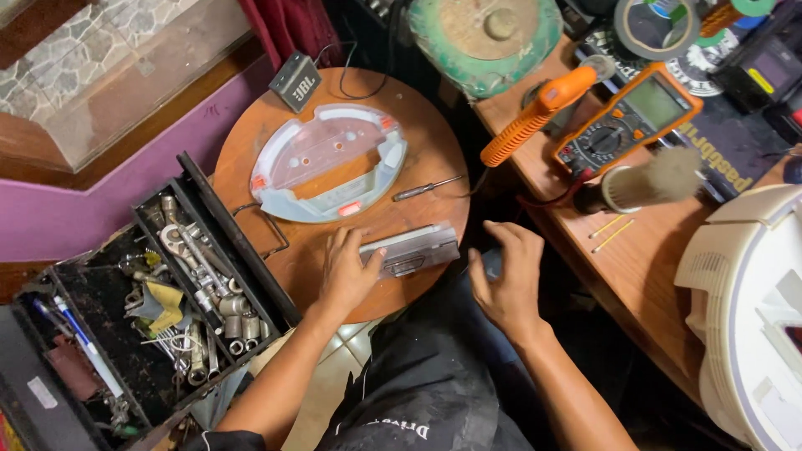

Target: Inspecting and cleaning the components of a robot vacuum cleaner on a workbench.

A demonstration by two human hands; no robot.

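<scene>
Left arm: bare forearm, reaching up and forward from the lower left, wrist straight.
Left hand (349, 271): palm down, back of hand toward the camera, fingers (341, 242) extended forward and lying close together, thumb spread out toward the right, not closed into a grasp.
Right arm: bare forearm, rising from the lower right, angled inward toward the left arm.
Right hand (504, 280): palm down, fingers (501, 231) loosely curled and slightly spread, thumb tucked along the left side, open, gripping nothing visible.
Spacing: hands near each other, not touching.
</scene>
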